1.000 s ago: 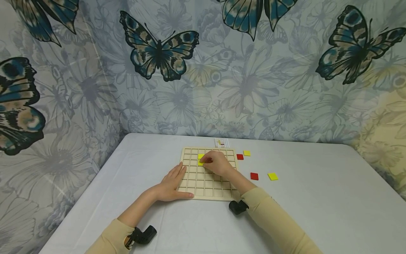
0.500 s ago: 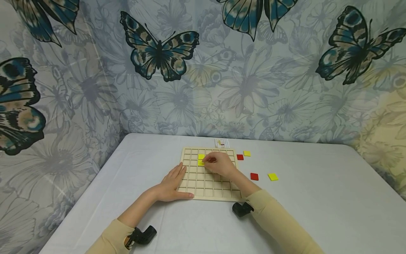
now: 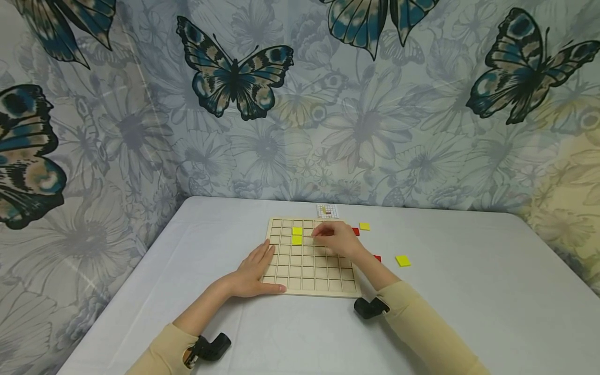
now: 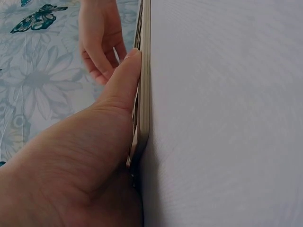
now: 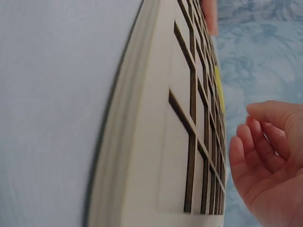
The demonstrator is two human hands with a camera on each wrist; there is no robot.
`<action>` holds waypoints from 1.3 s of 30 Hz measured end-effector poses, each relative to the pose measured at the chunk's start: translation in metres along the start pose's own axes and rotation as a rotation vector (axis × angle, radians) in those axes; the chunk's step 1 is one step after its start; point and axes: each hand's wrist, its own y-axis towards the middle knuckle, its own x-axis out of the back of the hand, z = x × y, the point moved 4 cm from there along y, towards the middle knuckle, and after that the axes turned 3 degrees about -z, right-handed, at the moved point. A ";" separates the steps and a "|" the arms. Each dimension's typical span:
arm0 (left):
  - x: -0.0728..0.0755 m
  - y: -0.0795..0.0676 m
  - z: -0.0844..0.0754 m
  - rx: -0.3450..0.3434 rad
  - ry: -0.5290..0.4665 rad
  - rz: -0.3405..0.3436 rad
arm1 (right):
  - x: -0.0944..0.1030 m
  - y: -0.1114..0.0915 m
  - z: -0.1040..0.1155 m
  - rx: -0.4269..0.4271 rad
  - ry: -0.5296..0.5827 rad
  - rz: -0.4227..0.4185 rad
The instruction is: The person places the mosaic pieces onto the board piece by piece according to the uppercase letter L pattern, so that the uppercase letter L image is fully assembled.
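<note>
A wooden grid board [image 3: 309,271] lies on the white table. Two yellow square tiles, a far one [image 3: 297,230] and a near one [image 3: 297,240], sit in adjoining cells of one column. My left hand [image 3: 252,272] rests along the board's left side with its fingers straight, and its thumb [image 4: 120,82] lies along the front edge. Over the right part of the grid hovers my right hand [image 3: 338,239], palm empty and fingers loosely bent. In the right wrist view its thumb and fingertips hold nothing.
Right of the board lie a far yellow tile [image 3: 364,226], a nearer yellow tile [image 3: 403,261] and two red tiles, one far [image 3: 356,232] and one near [image 3: 377,258], both partly hidden by my right hand and arm. A small printed grid card [image 3: 327,211] lies behind the board.
My right hand has drawn away from the near yellow tile and moved right across the board, uncovering both yellow tiles. My left hand stays in place.
</note>
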 end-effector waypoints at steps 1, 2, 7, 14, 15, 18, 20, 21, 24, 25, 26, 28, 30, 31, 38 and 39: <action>0.000 0.000 0.000 -0.002 0.000 0.000 | 0.002 -0.001 -0.001 0.000 0.002 -0.002; 0.000 0.000 0.000 -0.004 -0.001 -0.001 | 0.004 -0.001 -0.002 -0.010 0.002 -0.004; 0.000 -0.001 -0.002 -0.013 -0.006 -0.002 | 0.014 -0.005 -0.011 -0.035 -0.025 -0.023; 0.000 -0.002 -0.003 -0.003 -0.016 -0.005 | 0.031 -0.009 -0.028 -0.071 -0.022 -0.052; 0.000 -0.002 -0.003 -0.004 -0.017 -0.005 | 0.033 -0.009 -0.031 -0.077 -0.018 -0.060; 0.000 -0.002 -0.003 -0.008 -0.018 -0.004 | 0.041 -0.009 -0.039 -0.107 -0.002 -0.084; 0.000 -0.002 -0.003 -0.011 -0.017 -0.005 | 0.046 -0.008 -0.043 -0.132 0.017 -0.099; 0.000 -0.002 -0.003 -0.011 -0.017 -0.006 | 0.049 -0.008 -0.045 -0.145 0.022 -0.108; 0.000 -0.002 -0.003 -0.012 -0.017 -0.005 | 0.055 -0.009 -0.050 -0.173 0.032 -0.123; 0.000 -0.002 -0.003 -0.012 -0.018 -0.004 | 0.057 -0.009 -0.051 -0.179 0.030 -0.130; 0.000 -0.002 -0.003 -0.012 -0.018 -0.004 | 0.059 -0.009 -0.052 -0.183 0.021 -0.135; 0.000 -0.002 -0.003 -0.013 -0.017 -0.004 | 0.062 -0.009 -0.054 -0.192 0.002 -0.149; 0.001 -0.002 -0.003 -0.013 -0.012 -0.004 | 0.066 -0.009 -0.056 -0.193 -0.023 -0.163; 0.001 -0.002 -0.003 -0.014 -0.008 -0.004 | 0.068 -0.009 -0.057 -0.200 -0.034 -0.172; 0.001 -0.001 -0.003 -0.019 0.002 -0.004 | 0.079 -0.008 -0.066 -0.224 -0.109 -0.205; 0.001 -0.001 -0.003 -0.019 0.003 -0.004 | 0.080 -0.008 -0.067 -0.227 -0.116 -0.207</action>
